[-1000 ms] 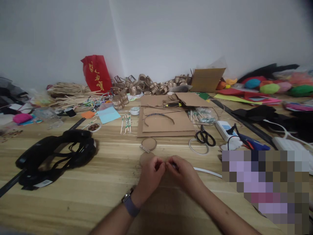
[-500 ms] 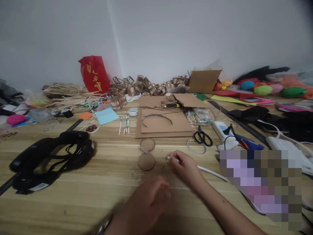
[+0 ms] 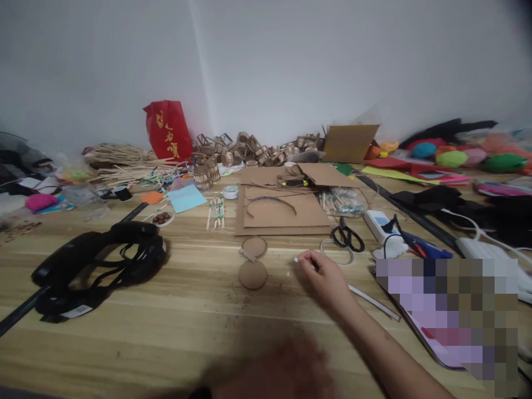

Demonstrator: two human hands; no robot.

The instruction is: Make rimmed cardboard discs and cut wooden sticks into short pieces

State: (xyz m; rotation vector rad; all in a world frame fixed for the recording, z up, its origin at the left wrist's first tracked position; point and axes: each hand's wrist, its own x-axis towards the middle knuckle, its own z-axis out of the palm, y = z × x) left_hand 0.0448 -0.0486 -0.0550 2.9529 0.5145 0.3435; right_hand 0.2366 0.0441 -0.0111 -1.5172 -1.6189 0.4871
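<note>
Pinching white strip (image 3: 374, 302) in right hand (image 3: 323, 272), with left hand (image 3: 286, 368) unreadably blurred by near edge of desk (image 3: 158, 346), rimmed disc (image 3: 254, 247) seemingly done, plain disc (image 3: 252, 275) bare.

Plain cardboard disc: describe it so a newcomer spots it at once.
On the wooden table, find the big flat cardboard sheets in the middle. Come toward the wearer, past the ribbed-edged disc, to the plain cardboard disc, left of the right hand. Unlike its neighbour, it has no ribbed edging around it.
</note>
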